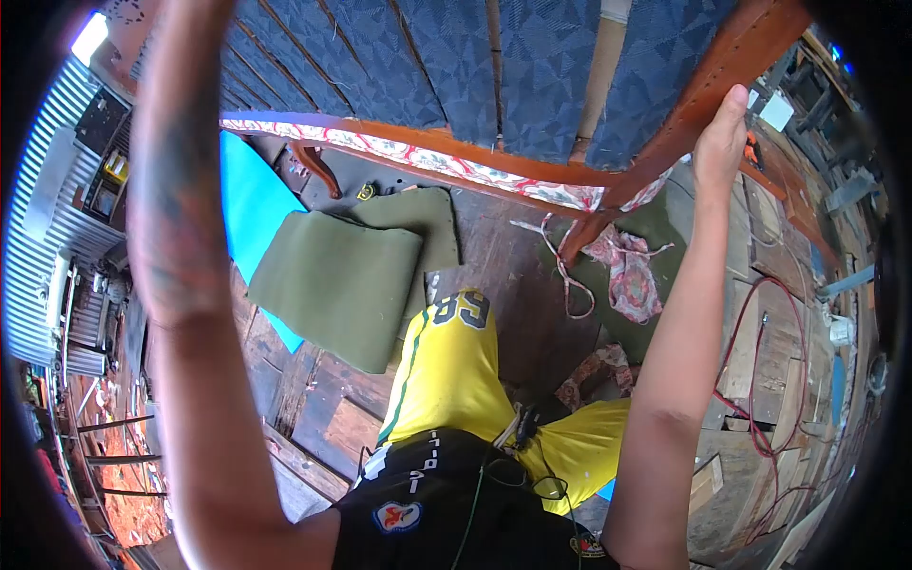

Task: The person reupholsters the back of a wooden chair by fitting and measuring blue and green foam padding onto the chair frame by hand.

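Observation:
A large piece of furniture with a wooden frame [703,90] and dark blue patterned fabric [456,71] fills the top of the head view. Red-and-white floral fabric [418,157] runs along its lower edge, above curved wooden legs. My right hand [724,142] rests against the frame's right side, fingers mostly hidden behind the wood and thumb at its edge. My left arm reaches up past the furniture's left part; the left hand lies beyond the top of the view, so what it touches cannot be seen.
Green foam pieces [332,280] lie on the wooden floor over a blue sheet [242,199]. Floral fabric scraps [632,280] and ties are near the right leg. A yellow tape measure [367,191] sits beneath the furniture. A red hose [806,351] curls at the right.

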Demonstrator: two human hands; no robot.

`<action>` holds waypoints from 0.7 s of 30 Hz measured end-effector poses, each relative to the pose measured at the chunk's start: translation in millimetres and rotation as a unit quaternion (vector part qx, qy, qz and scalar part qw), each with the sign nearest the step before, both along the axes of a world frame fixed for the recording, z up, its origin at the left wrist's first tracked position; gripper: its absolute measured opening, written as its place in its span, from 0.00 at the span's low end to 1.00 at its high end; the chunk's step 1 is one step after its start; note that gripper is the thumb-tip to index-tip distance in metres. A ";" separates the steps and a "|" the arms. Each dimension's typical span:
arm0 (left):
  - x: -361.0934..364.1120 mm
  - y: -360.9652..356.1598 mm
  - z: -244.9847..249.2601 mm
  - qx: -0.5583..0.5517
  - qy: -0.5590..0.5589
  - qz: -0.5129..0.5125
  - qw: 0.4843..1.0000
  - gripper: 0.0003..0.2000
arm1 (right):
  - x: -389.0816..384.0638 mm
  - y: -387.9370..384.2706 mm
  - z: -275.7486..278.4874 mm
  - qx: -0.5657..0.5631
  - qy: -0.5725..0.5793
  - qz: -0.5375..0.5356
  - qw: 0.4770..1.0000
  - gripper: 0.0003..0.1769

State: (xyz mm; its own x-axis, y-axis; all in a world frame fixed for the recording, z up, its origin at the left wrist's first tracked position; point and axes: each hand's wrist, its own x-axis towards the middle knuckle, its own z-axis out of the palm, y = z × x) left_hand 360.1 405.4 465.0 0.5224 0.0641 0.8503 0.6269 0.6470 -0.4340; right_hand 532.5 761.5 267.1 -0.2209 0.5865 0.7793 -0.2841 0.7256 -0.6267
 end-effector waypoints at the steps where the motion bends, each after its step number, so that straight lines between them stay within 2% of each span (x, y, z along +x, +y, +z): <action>1: 11.1 -14.8 -40.4 -0.001 -0.040 -0.039 0.998 0.18 | -0.7 -1.0 -0.5 -0.002 0.002 0.000 1.000 0.44; 3: 29.2 -50.3 -158.1 -0.004 -0.166 -0.082 0.983 0.19 | 3.9 -5.3 3.3 -0.010 -0.011 0.017 1.000 0.45; 5: 37.1 -73.9 -300.2 -0.031 -0.369 -0.056 0.927 0.20 | 7.5 -9.8 5.9 -0.026 -0.028 0.010 0.999 0.44; 6: 41.1 -88.2 -380.6 -0.061 -0.536 -0.037 0.841 0.28 | 9.0 -11.1 7.2 -0.043 -0.049 0.009 0.998 0.43; 7: 52.3 -95.5 -444.4 -0.073 -0.635 0.038 0.768 0.45 | 9.2 -11.7 8.8 -0.034 -0.054 0.002 0.998 0.43; 8: 68.6 -106.5 -503.0 -0.072 -0.763 0.152 0.624 0.61 | 8.2 -13.2 9.3 -0.039 -0.037 0.012 0.998 0.43; 9: 81.9 -122.3 -548.5 -0.073 -0.826 0.233 0.507 0.66 | 7.2 -14.9 8.4 -0.047 -0.019 0.022 0.998 0.42; 10: 92.1 -134.9 -572.9 -0.109 -0.858 0.308 0.396 0.69 | 7.0 -16.9 8.8 -0.081 -0.025 0.012 0.996 0.40; 11: 101.0 -140.3 -586.4 -0.111 -0.871 0.348 0.328 0.72 | 4.1 -14.0 6.8 -0.075 -0.031 0.007 0.997 0.40; 14: 104.7 -134.8 -606.1 -0.090 -0.885 0.358 0.282 0.73 | -6.3 1.1 -1.8 -0.045 0.063 -0.010 0.997 0.38; 17: 91.1 -132.9 -617.1 -0.110 -0.883 0.362 0.276 0.72 | -9.5 -1.1 -1.5 -0.045 0.040 -0.090 0.994 0.39; 19: 85.4 -154.2 -633.6 -0.138 -0.898 0.267 0.321 0.69 | -12.8 -5.5 -1.8 -0.032 0.042 -0.122 0.991 0.39; 20: 88.3 -160.4 -638.7 -0.177 -0.860 0.312 0.363 0.57 | -10.8 -1.3 -4.6 -0.023 0.034 -0.136 0.990 0.38; 21: 83.8 -172.5 -650.6 -0.181 -0.859 0.316 0.361 0.57 | -9.5 2.1 -5.8 -0.028 0.030 -0.138 0.990 0.38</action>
State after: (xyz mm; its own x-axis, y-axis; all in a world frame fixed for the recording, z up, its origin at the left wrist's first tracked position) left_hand 443.9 232.9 -185.6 -0.9708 -0.0212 -0.2388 -0.0501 0.9920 0.1158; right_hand 522.9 763.6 261.3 -0.0004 0.6608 0.7505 -0.1187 0.7452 -0.6562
